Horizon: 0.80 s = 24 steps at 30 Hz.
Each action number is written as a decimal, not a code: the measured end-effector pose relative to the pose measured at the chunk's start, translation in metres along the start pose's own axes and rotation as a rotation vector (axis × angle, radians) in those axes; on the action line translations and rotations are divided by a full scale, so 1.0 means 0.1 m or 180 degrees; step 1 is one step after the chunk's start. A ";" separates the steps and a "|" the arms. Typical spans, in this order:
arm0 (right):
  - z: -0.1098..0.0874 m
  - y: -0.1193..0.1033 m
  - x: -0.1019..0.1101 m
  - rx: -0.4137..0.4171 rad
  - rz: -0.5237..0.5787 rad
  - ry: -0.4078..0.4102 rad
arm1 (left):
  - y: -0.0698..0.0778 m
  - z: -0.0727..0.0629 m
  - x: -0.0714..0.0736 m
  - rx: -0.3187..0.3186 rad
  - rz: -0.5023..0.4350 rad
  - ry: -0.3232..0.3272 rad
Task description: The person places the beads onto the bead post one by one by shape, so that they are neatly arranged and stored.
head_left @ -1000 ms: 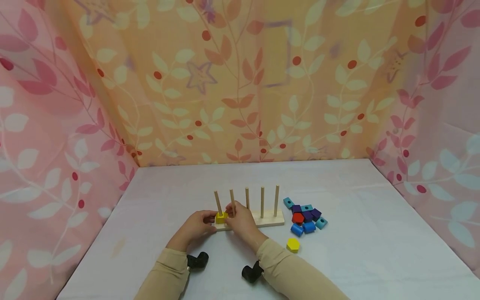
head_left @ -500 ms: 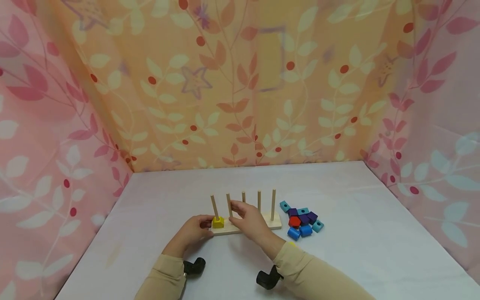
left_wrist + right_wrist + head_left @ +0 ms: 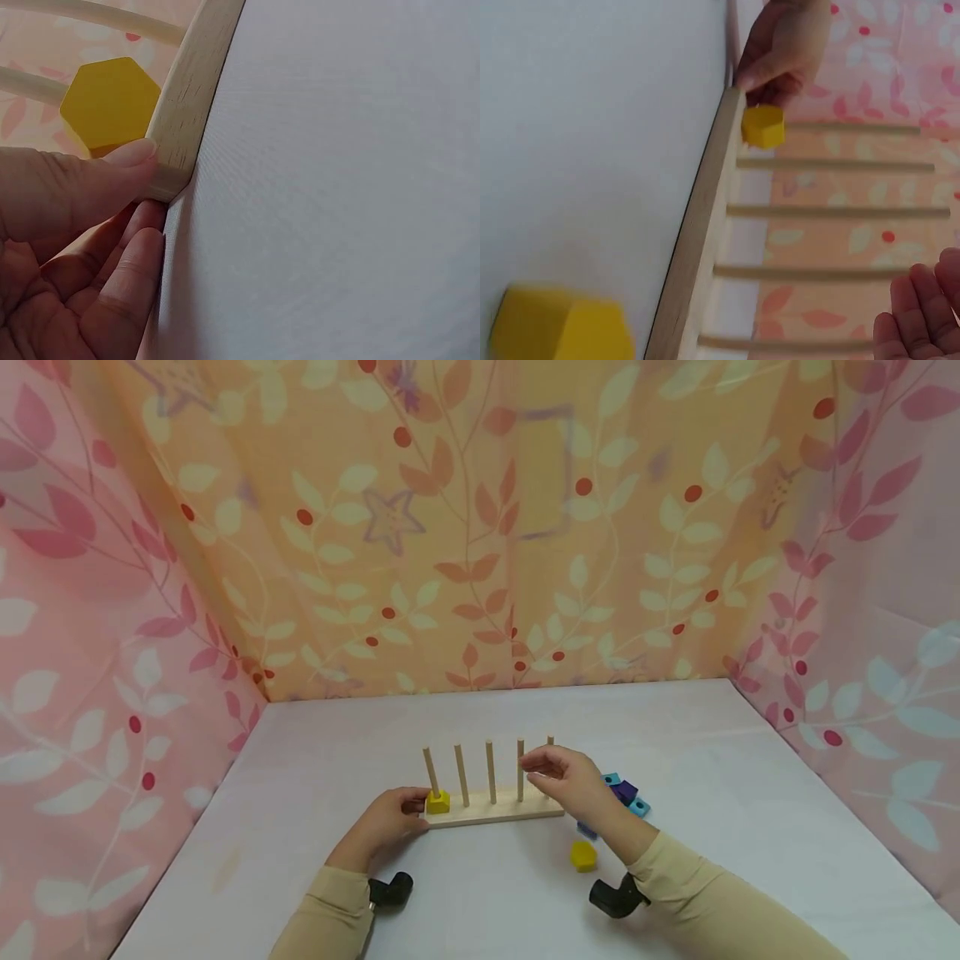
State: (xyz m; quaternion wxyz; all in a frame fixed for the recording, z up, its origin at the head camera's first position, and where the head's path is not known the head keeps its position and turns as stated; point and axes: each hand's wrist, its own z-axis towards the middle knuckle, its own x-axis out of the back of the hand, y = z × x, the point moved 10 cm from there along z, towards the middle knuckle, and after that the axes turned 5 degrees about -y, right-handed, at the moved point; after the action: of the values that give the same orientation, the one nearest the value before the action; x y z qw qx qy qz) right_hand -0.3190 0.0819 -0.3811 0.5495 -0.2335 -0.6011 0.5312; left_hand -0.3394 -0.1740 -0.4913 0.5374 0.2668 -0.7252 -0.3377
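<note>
A wooden peg board (image 3: 495,812) with several upright pegs stands on the white table. Its leftmost peg carries a yellow hexagonal block (image 3: 438,802) down at the base. My left hand (image 3: 384,822) pinches the board's left end; in the left wrist view the thumb lies on the corner beside the yellow block (image 3: 111,105), with fingers behind the end. My right hand (image 3: 573,785) is raised in front of the rightmost pegs, holding nothing, its fingers loosely extended. Below it lies a loose yellow hexagonal block (image 3: 583,856), blurred in the right wrist view.
Right of the board, partly behind my right hand, lies a pile with teal blocks (image 3: 640,807), purple blocks (image 3: 625,792) and a blue block (image 3: 587,830). Black mounts (image 3: 617,896) project from both wrists. Floral curtains (image 3: 480,527) enclose the table's back and sides.
My right hand has left the yellow block on the leftmost peg and moved right along the pegs toward the loose pile. The left hand stays at the board's end.
</note>
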 end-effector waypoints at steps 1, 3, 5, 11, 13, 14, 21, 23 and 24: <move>-0.03 0.03 0.06 -0.0030 -0.0032 0.0007 | 0.00 -0.01 0.00 0.0001 -0.0003 0.0009; -0.08 0.10 0.16 -0.0140 -0.0099 0.0015 | 0.02 -0.02 0.01 -0.0012 0.0010 0.0007; -0.16 0.20 0.25 -0.0271 -0.0120 -0.0016 | 0.03 -0.02 0.01 -0.0010 0.0013 0.0011; -0.40 0.51 0.36 -0.0567 -0.0225 -0.0283 | 0.03 0.00 0.02 0.0020 0.0094 0.0002; -0.47 0.59 0.36 -0.0597 -0.0257 -0.0398 | 0.04 0.00 0.02 0.0014 0.0125 0.0001; -0.49 0.63 0.36 -0.0617 -0.0266 -0.0457 | 0.04 0.00 0.03 0.0024 0.0131 0.0005; -0.63 0.78 0.24 -0.0668 -0.0232 -0.0856 | 0.01 0.00 0.03 0.0093 0.0084 -0.0005; -0.66 0.80 0.18 -0.0625 -0.0173 -0.0969 | 0.00 0.00 0.02 0.0107 0.0047 -0.0021; -0.67 0.79 0.15 -0.0591 -0.0154 -0.1020 | 0.00 0.00 0.02 0.0104 0.0045 -0.0026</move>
State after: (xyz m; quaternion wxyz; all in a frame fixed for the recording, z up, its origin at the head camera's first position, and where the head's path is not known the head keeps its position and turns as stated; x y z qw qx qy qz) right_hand -0.2862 0.1468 -0.4572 0.4354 -0.1811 -0.7328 0.4905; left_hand -0.3400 -0.1754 -0.4903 0.5324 0.2691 -0.7347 -0.3231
